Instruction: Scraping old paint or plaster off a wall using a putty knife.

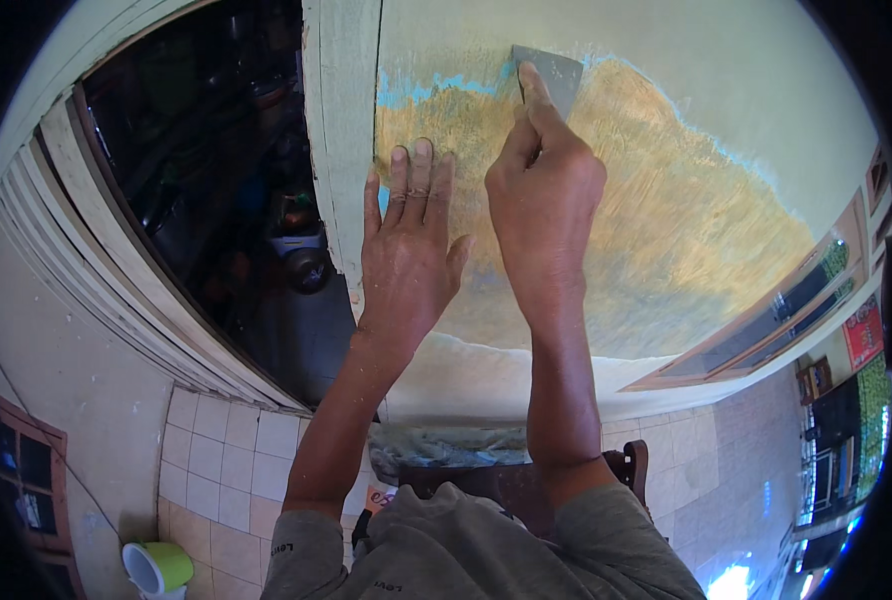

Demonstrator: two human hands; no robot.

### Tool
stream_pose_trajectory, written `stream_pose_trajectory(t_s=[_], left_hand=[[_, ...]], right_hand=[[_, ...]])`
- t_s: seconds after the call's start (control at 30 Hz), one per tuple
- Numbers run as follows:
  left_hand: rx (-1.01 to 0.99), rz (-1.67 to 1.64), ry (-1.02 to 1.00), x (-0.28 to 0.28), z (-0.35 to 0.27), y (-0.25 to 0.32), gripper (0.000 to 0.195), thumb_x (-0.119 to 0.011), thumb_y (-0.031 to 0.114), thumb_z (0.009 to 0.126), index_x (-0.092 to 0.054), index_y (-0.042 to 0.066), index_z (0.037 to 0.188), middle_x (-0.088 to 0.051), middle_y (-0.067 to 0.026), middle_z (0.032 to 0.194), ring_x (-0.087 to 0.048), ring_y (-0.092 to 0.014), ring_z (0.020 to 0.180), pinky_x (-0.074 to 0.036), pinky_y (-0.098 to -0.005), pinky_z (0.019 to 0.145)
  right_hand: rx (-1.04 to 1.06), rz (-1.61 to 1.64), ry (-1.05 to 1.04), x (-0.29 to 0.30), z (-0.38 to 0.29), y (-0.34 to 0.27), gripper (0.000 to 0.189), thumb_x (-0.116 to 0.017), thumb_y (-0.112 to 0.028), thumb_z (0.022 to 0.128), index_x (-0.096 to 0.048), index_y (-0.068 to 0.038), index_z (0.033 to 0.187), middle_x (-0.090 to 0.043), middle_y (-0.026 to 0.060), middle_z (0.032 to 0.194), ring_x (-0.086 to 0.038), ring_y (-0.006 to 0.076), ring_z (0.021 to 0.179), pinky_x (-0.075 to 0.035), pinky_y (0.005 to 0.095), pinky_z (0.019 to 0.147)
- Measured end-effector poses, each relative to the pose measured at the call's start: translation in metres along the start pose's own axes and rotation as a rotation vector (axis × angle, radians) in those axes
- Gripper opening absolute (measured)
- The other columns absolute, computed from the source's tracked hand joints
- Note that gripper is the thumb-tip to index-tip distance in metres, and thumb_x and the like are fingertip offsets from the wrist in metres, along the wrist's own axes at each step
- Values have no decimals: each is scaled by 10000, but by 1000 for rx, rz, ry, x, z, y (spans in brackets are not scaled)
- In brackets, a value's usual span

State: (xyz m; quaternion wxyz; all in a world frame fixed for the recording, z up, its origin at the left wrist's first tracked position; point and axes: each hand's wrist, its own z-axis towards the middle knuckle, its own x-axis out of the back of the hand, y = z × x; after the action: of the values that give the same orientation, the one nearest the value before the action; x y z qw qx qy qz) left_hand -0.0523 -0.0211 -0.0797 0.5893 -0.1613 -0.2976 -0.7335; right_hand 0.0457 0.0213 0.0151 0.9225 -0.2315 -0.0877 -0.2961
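My right hand (547, 176) grips a flat metal scraper blade (562, 79), its index finger stretched along the blade. The scraper's wide edge rests against the painted wall (453, 37), at the upper border of a scraped patch (641, 202). That patch is bare and ochre-brown, with thin light-blue paint along its top and right borders. Flat on the patch, left of the scraper, lies my left hand (412, 247) with fingers spread and nothing in it. The scraper's handle is hidden in my right fist.
A wooden door frame (344, 150) borders a dark doorway on the left. Below me stand a dark wooden chair (635, 469) and peeled paint debris (453, 448). A green bucket (164, 564) is on the tiled floor (213, 450). A glazed window (776, 300) lies right.
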Motion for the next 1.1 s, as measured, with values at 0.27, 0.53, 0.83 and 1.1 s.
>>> stream_pose_trajectory(t_s=[0.27, 0.53, 0.83, 1.1], left_hand=[[-21, 12, 39, -2, -4, -8, 923, -816, 240, 819, -341, 31, 1582, -297, -200, 1660, -213, -351, 1569, -151, -560, 1266], [-3, -14, 10, 8, -7, -1, 922, -821, 239, 811, -350, 28, 1576, -307, -206, 1653, -230, -357, 1562, -154, -553, 1266], [-19, -19, 8, 15, -9, 2, 930, -828, 240, 801, -354, 29, 1573, -313, -212, 1649, -233, -362, 1560, -159, -556, 1262], [-22, -8, 6, 13, -11, 2, 943, -828, 245, 807, -335, 42, 1586, -308, -214, 1651, -235, -364, 1560, -161, -556, 1261]], right_hand=[[-41, -3, -61, -7, -34, 6, 397, -575, -18, 959, -671, -61, 1343, -560, 206, 581, -533, 266, 468, -427, 407, 496], [-4, -24, -47, 2, -26, -1, 381, -568, -30, 979, -675, -51, 1344, -531, 209, 590, -474, 181, 476, -424, 368, 517], [48, -31, 45, 9, -4, -11, 400, -564, -30, 969, -682, -83, 1348, -554, 209, 594, -533, 224, 470, -438, 385, 520], [-32, -38, -69, 9, -34, 0, 444, -605, -52, 928, -650, -89, 1368, -601, 202, 578, -627, 360, 507, -470, 466, 505]])
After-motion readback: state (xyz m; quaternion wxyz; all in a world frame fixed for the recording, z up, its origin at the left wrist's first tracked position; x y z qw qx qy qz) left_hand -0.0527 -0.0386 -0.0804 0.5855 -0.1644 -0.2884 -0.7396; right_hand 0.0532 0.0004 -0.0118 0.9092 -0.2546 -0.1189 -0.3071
